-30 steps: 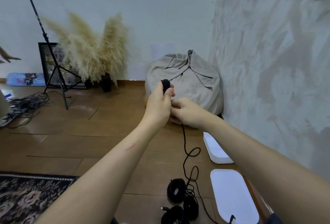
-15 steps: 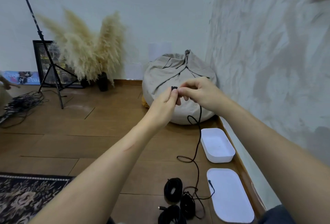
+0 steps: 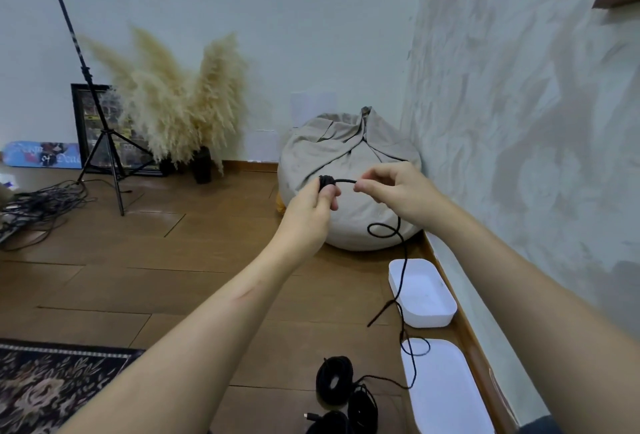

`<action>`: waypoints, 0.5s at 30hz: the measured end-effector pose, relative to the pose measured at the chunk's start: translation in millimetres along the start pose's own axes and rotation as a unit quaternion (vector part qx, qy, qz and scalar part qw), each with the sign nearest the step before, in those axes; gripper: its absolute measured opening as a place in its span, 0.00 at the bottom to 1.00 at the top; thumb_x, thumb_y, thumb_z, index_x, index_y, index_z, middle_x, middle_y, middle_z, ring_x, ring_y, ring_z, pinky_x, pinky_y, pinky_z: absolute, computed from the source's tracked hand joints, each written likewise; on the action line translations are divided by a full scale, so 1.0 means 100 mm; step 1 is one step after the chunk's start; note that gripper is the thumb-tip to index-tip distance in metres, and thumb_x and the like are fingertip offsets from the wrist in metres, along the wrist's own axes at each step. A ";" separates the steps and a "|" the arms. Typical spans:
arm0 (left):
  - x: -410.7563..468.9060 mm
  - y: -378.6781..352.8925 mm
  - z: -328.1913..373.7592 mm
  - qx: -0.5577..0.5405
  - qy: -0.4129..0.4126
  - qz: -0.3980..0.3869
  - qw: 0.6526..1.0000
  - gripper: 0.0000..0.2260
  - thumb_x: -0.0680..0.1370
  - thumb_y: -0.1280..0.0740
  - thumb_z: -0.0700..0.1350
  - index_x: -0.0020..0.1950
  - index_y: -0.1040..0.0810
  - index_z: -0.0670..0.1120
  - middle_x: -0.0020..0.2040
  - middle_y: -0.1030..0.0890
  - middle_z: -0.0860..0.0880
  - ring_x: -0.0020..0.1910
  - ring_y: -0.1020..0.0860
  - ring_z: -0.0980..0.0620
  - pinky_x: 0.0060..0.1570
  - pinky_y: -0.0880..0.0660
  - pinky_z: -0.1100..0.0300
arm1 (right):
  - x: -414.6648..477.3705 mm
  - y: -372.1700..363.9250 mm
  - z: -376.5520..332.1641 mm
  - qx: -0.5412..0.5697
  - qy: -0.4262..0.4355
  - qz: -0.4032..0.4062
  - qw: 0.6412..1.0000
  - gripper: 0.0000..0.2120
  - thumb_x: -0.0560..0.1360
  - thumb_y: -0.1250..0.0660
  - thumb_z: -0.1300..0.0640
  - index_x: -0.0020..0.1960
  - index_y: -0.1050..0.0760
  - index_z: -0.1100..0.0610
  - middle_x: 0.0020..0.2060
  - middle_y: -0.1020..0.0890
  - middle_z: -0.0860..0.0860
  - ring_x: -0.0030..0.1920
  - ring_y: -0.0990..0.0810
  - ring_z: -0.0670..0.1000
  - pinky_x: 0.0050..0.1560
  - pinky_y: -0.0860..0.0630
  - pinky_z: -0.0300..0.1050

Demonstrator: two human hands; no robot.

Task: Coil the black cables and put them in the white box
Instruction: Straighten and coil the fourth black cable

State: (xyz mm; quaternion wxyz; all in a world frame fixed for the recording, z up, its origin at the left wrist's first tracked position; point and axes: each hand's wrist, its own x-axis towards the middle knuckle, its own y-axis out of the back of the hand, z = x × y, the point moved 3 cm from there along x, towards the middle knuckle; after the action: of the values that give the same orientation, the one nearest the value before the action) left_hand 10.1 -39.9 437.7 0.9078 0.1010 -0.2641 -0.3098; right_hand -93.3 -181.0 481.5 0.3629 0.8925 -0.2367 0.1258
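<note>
Head camera looks down along both bare forearms to the hands, raised in front of a grey bean bag (image 3: 346,153) near the centre of the frame. The left hand (image 3: 317,203) pinches a small wound bundle (image 3: 326,180) of black cable (image 3: 402,274) between thumb and curled fingers. A short taut stretch of that cable runs toward 3 o'clock to the right hand (image 3: 398,191), which pinches it between thumb and forefinger, the other fingers loosely curled.

From the right hand the cable hangs toward 6 o'clock, makes a loop in front of the bean bag, passes across the left part of the white box (image 3: 446,300), forms another loop over the near corner of a white lid (image 3: 450,399), and trails onto the wooden floor (image 3: 173,281).

The white box sits open on the floor at 4 o'clock from the hands, close to the textured wall (image 3: 519,122); the lid lies flat just beside it toward 6 o'clock. Three coiled cables (image 3: 334,380) lie bunched on the floor at the 6 o'clock edge, just left of the lid.

At 9 o'clock stand a black tripod (image 3: 104,143) and pale pampas grass (image 3: 180,104) in a dark vase, with a tangle of wires (image 3: 38,205) on the floor beyond. A patterned rug (image 3: 45,388) fills the 7 o'clock corner.
</note>
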 end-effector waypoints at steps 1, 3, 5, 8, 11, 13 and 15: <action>0.01 0.02 -0.04 0.000 0.003 0.010 1.000 0.12 0.87 0.45 0.47 0.53 0.24 0.46 0.41 0.23 0.54 0.42 0.26 0.54 0.46 0.29 0.56 | 0.01 0.01 0.04 -0.010 -0.004 0.004 1.000 0.07 0.80 0.32 0.55 0.49 0.17 0.56 0.33 0.24 0.49 0.33 0.28 0.42 0.36 0.32 0.35; 0.03 0.04 -0.10 0.003 0.009 0.018 1.000 0.12 0.87 0.45 0.47 0.52 0.24 0.48 0.41 0.23 0.54 0.42 0.25 0.53 0.48 0.26 0.51 | 0.01 0.01 0.11 -0.022 -0.014 0.012 1.000 0.05 0.81 0.33 0.57 0.52 0.18 0.55 0.36 0.20 0.49 0.33 0.26 0.38 0.39 0.30 0.34; 0.03 0.03 -0.13 0.005 0.016 0.022 1.000 0.12 0.86 0.45 0.48 0.51 0.24 0.48 0.42 0.22 0.54 0.43 0.24 0.52 0.50 0.25 0.48 | 0.02 -0.03 0.17 -0.032 -0.026 0.015 0.999 0.05 0.81 0.35 0.60 0.53 0.21 0.54 0.38 0.20 0.48 0.33 0.25 0.38 0.40 0.30 0.37; 0.04 0.07 -0.15 0.004 0.026 0.055 0.998 0.12 0.86 0.45 0.48 0.51 0.24 0.49 0.42 0.22 0.54 0.44 0.24 0.52 0.49 0.25 0.52 | 0.03 -0.09 0.26 -0.082 -0.042 0.009 0.996 0.07 0.81 0.37 0.61 0.54 0.21 0.53 0.44 0.17 0.52 0.41 0.22 0.46 0.47 0.25 0.47; 0.04 0.16 -0.20 0.019 0.039 0.088 0.995 0.12 0.87 0.46 0.47 0.48 0.25 0.50 0.43 0.22 0.53 0.44 0.25 0.53 0.44 0.29 0.57 | 0.00 -0.10 0.36 -0.132 -0.060 -0.007 0.989 0.07 0.81 0.37 0.58 0.53 0.20 0.52 0.47 0.16 0.51 0.48 0.19 0.51 0.53 0.22 0.51; 0.01 0.18 -0.25 0.052 0.050 0.083 0.994 0.12 0.87 0.46 0.47 0.46 0.27 0.49 0.43 0.23 0.53 0.42 0.26 0.54 0.39 0.32 0.60 | -0.03 -0.10 0.43 -0.154 -0.075 -0.006 0.985 0.07 0.81 0.36 0.57 0.52 0.19 0.52 0.45 0.17 0.48 0.48 0.19 0.51 0.53 0.23 0.51; -0.02 0.16 -0.31 0.082 0.064 0.079 0.991 0.13 0.87 0.46 0.47 0.45 0.28 0.48 0.42 0.23 0.53 0.40 0.27 0.56 0.37 0.34 0.60 | -0.05 -0.08 0.48 -0.188 -0.087 0.013 0.978 0.06 0.81 0.34 0.54 0.51 0.19 0.50 0.39 0.20 0.44 0.46 0.21 0.52 0.49 0.24 0.51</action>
State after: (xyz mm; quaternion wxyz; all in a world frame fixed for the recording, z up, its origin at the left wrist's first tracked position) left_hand 33.7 -24.9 416.1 0.9331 0.1736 -0.2368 -0.2075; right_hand -90.3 -208.2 441.0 0.5009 0.8125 -0.2981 0.0057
